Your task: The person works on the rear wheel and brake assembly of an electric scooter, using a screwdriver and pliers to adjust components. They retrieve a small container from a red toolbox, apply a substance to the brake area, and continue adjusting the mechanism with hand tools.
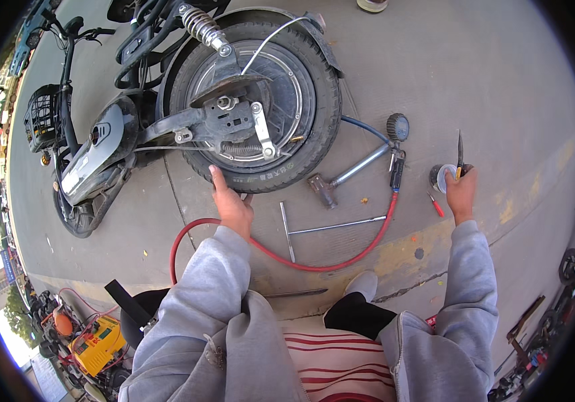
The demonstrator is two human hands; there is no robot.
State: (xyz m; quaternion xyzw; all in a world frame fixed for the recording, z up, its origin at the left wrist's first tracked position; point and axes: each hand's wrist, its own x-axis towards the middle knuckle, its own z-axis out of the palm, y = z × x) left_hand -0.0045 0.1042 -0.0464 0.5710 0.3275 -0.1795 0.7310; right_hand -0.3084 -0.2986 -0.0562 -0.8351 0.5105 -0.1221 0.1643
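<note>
A scooter's rear wheel with a black tyre (324,144) fills the upper middle. My left hand (232,206) grips the tyre's near edge, thumb on the sidewall and the other fingers mostly hidden beneath. Out to the right, my right hand (461,191) is closed around a slim pointed tool (460,149), dark at the tip and yellowish lower down; its exact kind is unclear. Directly left of those fingers is a small round can (436,177) with a pale top. Whether the hand also touches the can, I cannot tell. A red-handled tool (437,206) lies just below.
The scooter body (100,151) lies at the left. On the pavement are a hammer (347,175), a T-shaped wrench (327,228) and an air gauge (398,127) on a red hose (287,261). A flat metal bar (294,293) lies near my feet; yellow equipment (100,345) stands lower left.
</note>
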